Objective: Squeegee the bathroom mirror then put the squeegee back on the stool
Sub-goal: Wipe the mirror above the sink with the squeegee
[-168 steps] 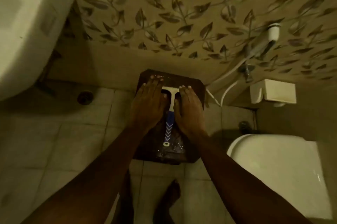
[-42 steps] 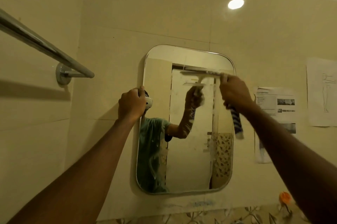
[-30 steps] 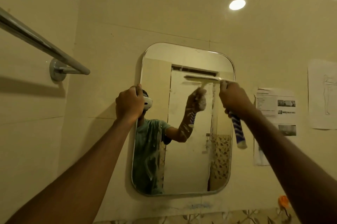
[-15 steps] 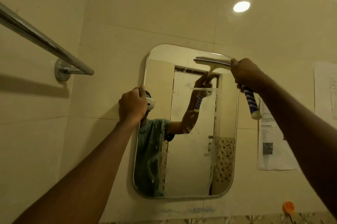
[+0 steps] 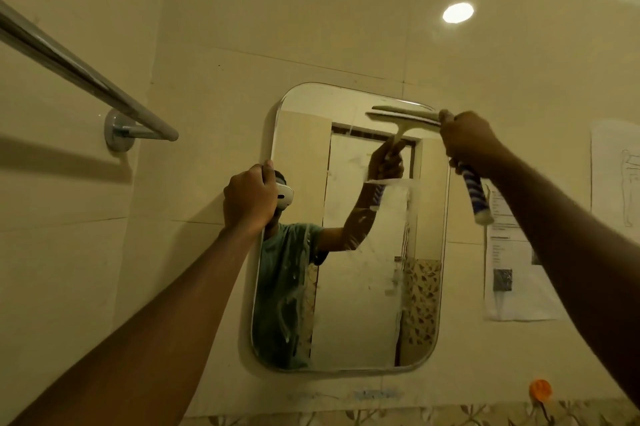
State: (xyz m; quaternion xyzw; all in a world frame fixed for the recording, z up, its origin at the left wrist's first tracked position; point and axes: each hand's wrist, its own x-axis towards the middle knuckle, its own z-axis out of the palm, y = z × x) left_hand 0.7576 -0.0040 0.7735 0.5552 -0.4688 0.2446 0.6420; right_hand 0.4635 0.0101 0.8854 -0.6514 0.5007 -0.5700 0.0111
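both hands engaged: left hand (image 5: pixel 247 198) grips the mirror (image 5: pixel 349 287) edge; right hand (image 5: pixel 465 143) clamps the squeegee (image 5: pixel 403 117) at the top right. keep the blade flat and level, pull straight down.

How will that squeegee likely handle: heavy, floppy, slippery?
Probably light: the right hand alone holds the squeegee up at the mirror top. Its head looks straight, so likely stiff. Streaks on the glass suggest the handle may get slippery.
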